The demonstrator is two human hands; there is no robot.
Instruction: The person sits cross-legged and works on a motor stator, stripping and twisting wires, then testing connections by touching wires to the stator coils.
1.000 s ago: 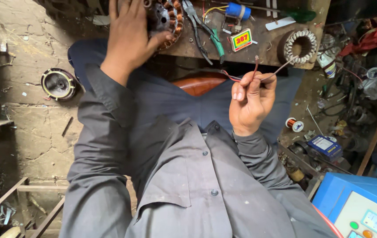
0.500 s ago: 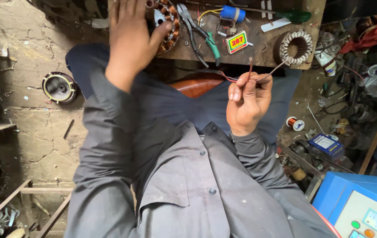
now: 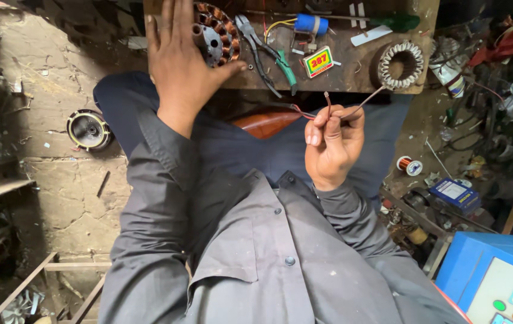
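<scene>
While one hand point(image 3: 178, 66) rests, two wires point(image 3: 328, 103) rise.

- Shirt point(image 3: 256, 264): plain grey, dark buttons.
- Stator point(image 3: 215, 33): copper-brown windings, grey metal hub.
- Second stator point(image 3: 400, 65): pale cream windings, dark core.
- Pliers point(image 3: 268, 54): grey steel, one green handle, one black.
- Wires point(image 3: 328, 108): red and dark brown insulation, bare copper tips.
- Small box point(image 3: 318, 62): yellow and red, green edge.
- Capacitor point(image 3: 311, 24): blue, yellow lead.
- Screwdriver point(image 3: 394, 22): dark green handle.
- Spool point(image 3: 409, 165): copper-red wire, white flanges.
- Machine point(image 3: 490, 282): bright blue casing, beige panel, green and orange buttons.
- Bench point(image 3: 352, 78): worn brown.
</scene>
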